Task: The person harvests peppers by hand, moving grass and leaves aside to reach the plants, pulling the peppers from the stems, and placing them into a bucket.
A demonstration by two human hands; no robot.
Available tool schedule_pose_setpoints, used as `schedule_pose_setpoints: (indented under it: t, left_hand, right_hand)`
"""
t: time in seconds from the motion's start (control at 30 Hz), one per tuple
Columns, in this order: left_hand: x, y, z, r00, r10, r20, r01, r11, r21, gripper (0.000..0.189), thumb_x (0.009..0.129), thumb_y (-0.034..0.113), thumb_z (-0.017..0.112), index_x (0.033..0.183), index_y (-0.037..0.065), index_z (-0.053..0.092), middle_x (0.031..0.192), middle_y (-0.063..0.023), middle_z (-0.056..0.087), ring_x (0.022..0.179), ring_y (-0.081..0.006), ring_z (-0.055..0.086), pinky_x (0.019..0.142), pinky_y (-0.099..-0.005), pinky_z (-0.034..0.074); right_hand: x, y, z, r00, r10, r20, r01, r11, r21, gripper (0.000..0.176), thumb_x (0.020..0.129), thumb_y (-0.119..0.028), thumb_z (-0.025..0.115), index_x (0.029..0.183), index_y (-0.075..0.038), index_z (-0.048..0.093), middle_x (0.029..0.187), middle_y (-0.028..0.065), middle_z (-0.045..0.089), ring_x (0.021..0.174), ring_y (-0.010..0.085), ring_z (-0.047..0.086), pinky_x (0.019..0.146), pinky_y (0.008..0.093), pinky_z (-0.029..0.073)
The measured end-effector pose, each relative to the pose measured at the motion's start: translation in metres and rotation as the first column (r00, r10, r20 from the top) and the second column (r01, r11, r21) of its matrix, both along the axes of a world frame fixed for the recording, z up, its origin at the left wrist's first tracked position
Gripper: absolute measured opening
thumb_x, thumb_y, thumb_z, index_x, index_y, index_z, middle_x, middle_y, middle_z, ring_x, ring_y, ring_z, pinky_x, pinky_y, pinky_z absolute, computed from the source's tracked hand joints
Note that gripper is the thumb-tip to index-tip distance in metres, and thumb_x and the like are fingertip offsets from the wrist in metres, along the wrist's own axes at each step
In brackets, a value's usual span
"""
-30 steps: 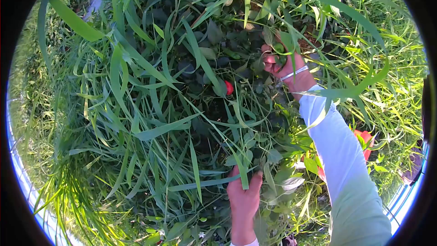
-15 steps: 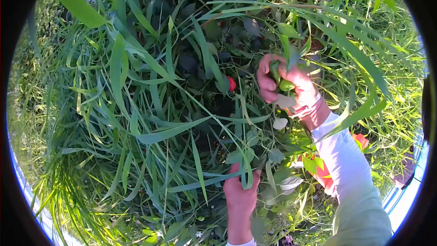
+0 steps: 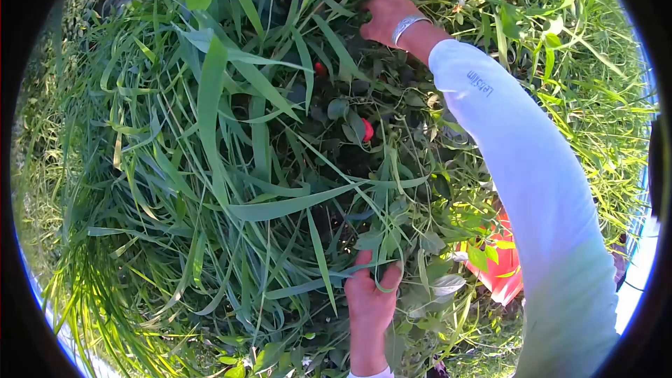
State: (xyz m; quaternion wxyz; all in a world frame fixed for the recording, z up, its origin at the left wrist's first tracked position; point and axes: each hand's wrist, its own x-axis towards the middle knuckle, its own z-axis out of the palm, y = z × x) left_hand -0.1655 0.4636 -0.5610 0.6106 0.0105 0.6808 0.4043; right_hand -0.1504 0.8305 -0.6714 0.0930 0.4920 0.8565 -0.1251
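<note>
My right hand, with a silver bracelet at its wrist, reaches into the shaded leaves at the top. Its fingers are curled, and what they grip is hidden. Low in the middle, my left hand reaches under the foliage. Its thumb and one finger show apart among leaves and stems; the other fingers are hidden. Between the hands, a small red pepper shows in the dark leafy plant. Farther up and left is another small red fruit, partly covered by leaves.
Long grass blades hang thickly over the left side and cross in front of the plant. An orange-red object, perhaps a container, lies partly behind leaves beside my right sleeve. Sunlit grass grows on the right.
My right hand has moved up and away, from beside the plant's right side with green peppers in its fingers, into the upper leaves. My left hand stays almost in place.
</note>
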Motion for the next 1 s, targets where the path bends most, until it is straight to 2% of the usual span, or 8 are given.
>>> schedule_pose_setpoints:
  t: [0.17, 0.27, 0.3, 0.37, 0.43, 0.63, 0.73, 1.0]
  left_hand:
    - [-0.006, 0.003, 0.001, 0.997, -0.033, 0.076, 0.034, 0.999, -0.012, 0.045, 0.077, -0.002, 0.063, 0.119, 0.002, 0.049, 0.109, -0.0049, 0.053, 0.098, -0.0128, 0.051, 0.089, -0.0341, 0.045]
    - [-0.004, 0.0, -0.003, 0.998, -0.009, 0.066, 0.006, 0.999, 0.048, 0.044, 0.078, -0.003, 0.062, 0.119, 0.002, 0.049, 0.109, -0.0056, 0.053, 0.099, -0.0128, 0.05, 0.09, -0.0342, 0.045]
    - [-0.004, 0.0, -0.002, 0.998, -0.013, 0.066, 0.009, 0.999, 0.052, 0.044, 0.078, -0.003, 0.062, 0.119, 0.002, 0.049, 0.109, -0.0056, 0.053, 0.099, -0.0128, 0.05, 0.09, -0.0342, 0.045]
    - [-0.004, -0.001, -0.002, 0.995, -0.006, 0.103, 0.002, 0.999, 0.041, 0.043, 0.078, -0.003, 0.061, 0.119, 0.0, 0.049, 0.108, -0.0058, 0.053, 0.098, -0.0116, 0.049, 0.087, -0.0287, 0.044]
    - [-0.002, 0.0, -0.001, 0.997, -0.007, 0.079, 0.004, 0.999, 0.038, 0.043, 0.078, -0.003, 0.062, 0.119, 0.0, 0.049, 0.105, -0.0049, 0.054, 0.094, -0.011, 0.05, 0.083, -0.0263, 0.044]
    - [0.001, 0.003, 0.004, 0.99, 0.068, 0.121, -0.064, 0.997, -0.033, 0.044, 0.077, -0.002, 0.063, 0.119, -0.001, 0.049, 0.094, -0.0017, 0.058, 0.082, -0.009, 0.052, 0.073, -0.022, 0.042]
    - [0.007, 0.0, 0.002, 0.979, 0.136, 0.153, -0.133, 0.991, -0.031, 0.044, 0.077, 0.0, 0.063, 0.119, -0.001, 0.049, 0.091, -0.0015, 0.058, 0.08, -0.0079, 0.052, 0.071, -0.0216, 0.042]
    - [0.014, -0.006, 0.0, 0.995, 0.085, 0.054, -0.086, 0.996, 0.006, 0.039, 0.077, -0.008, 0.059, 0.114, 0.001, 0.051, 0.091, -0.0003, 0.055, 0.075, -0.0052, 0.048, 0.064, -0.0172, 0.041]
  right_hand:
    - [0.013, -0.013, -0.009, 0.962, -0.076, 0.263, 0.092, 0.995, -0.047, 0.034, 0.078, -0.028, 0.055, 0.105, -0.008, 0.062, 0.101, 0.0168, 0.062, 0.095, 0.0326, 0.059, 0.084, 0.0398, 0.048]
    - [0.028, -0.026, -0.009, 0.991, -0.036, 0.128, 0.019, 0.991, 0.133, 0.044, 0.07, -0.031, 0.064, 0.113, -0.022, 0.058, 0.102, 0.0152, 0.062, 0.092, 0.0296, 0.06, 0.083, 0.037, 0.047]
    - [0.032, -0.023, -0.015, 0.956, -0.222, -0.19, 0.214, 0.975, -0.058, 0.048, 0.071, -0.031, 0.066, 0.116, -0.021, 0.056, 0.103, 0.0123, 0.062, 0.09, 0.0246, 0.061, 0.077, 0.034, 0.048]
    - [0.035, -0.025, -0.017, 0.776, -0.422, -0.469, 0.332, 0.905, -0.266, 0.053, 0.071, -0.031, 0.069, 0.12, -0.02, 0.053, 0.103, 0.0094, 0.063, 0.088, 0.0196, 0.062, 0.072, 0.031, 0.049]
    - [0.039, -0.038, -0.021, 0.257, -0.638, -0.726, 0.213, 0.77, -0.601, 0.04, 0.075, -0.025, 0.07, 0.11, -0.01, 0.061, 0.101, 0.0057, 0.064, 0.083, 0.0122, 0.06, 0.06, 0.0251, 0.045]
    - [0.076, -0.075, -0.007, 0.183, -0.756, -0.628, -0.1, 0.621, -0.777, 0.033, 0.078, -0.022, 0.068, 0.103, -0.002, 0.062, 0.087, 0.0049, 0.062, 0.059, 0.0096, 0.046, 0.052, 0.0233, 0.038]
    - [0.128, -0.096, -0.028, -0.109, -0.794, -0.598, -0.358, 0.592, -0.722, 0.031, 0.082, -0.026, 0.062, 0.098, 0.0, 0.059, 0.086, 0.0108, 0.061, 0.063, 0.0126, 0.049, 0.052, 0.0236, 0.04]
    - [0.204, -0.167, 0.01, -0.123, -0.865, -0.486, -0.139, 0.5, -0.854, 0.04, 0.079, -0.025, 0.062, 0.11, 0.001, 0.053, 0.097, 0.0142, 0.061, 0.089, 0.0218, 0.06, 0.073, 0.0334, 0.051]
